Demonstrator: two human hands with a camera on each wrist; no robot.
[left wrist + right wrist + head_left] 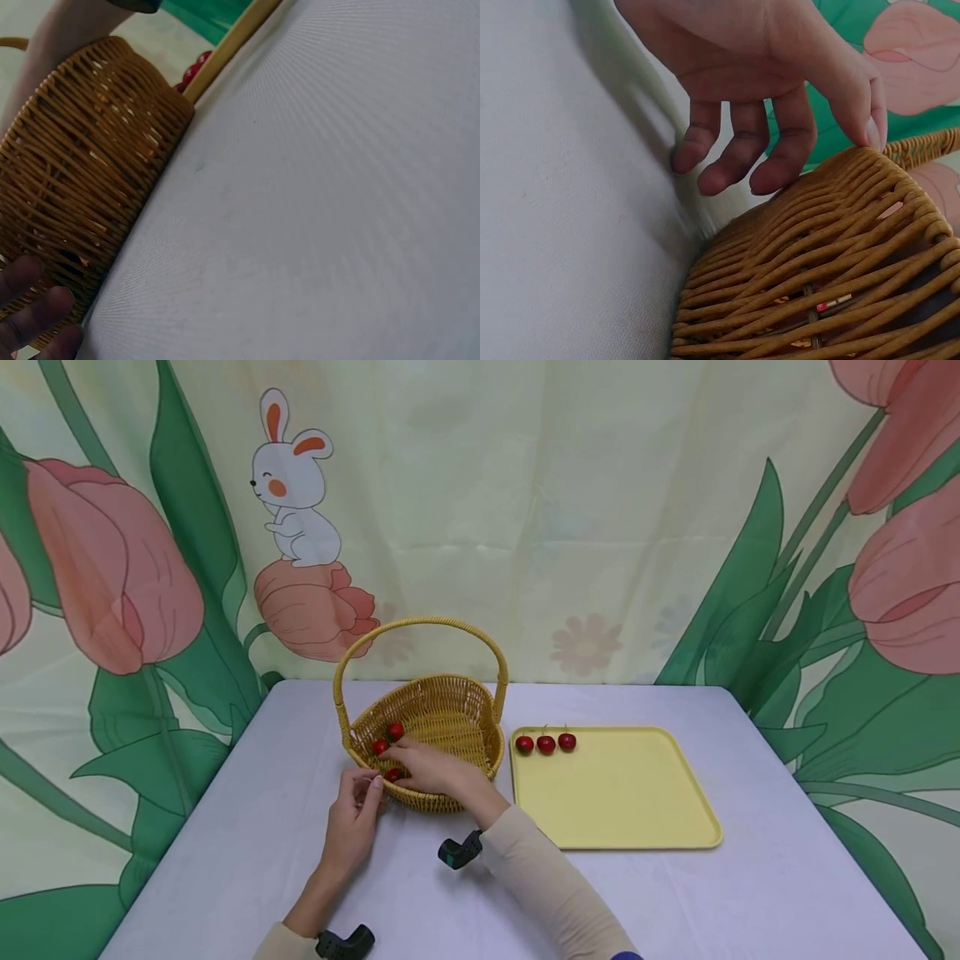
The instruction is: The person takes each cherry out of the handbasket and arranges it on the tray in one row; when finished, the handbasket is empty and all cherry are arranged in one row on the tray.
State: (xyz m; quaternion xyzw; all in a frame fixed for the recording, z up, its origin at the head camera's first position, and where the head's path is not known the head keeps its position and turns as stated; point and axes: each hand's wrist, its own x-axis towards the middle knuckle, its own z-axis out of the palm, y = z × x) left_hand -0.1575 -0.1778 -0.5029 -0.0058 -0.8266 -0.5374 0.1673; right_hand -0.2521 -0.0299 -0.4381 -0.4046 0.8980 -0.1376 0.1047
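A woven wicker basket [450, 693] with a tall arched handle stands on the table. My left hand [352, 822] pinches its front-left rim between thumb and index finger; in the right wrist view, the other fingers of that left hand [750, 97] hang loosely outside the weave. My right hand [435, 768] reaches over the front rim into the basket, fingers spread among red cherries. One cherry [381, 747] lies at the fingertips, another cherry [395, 731] just behind it, and a third cherry [393, 774] near the thumb, partly covered.
Right of the basket lies a yellow tray [615, 793], with three cherries [546, 744] in a row at its back-left corner. A white cloth [225, 860] covers the table. Behind it hangs a curtain [600, 527] printed with tulips and a rabbit.
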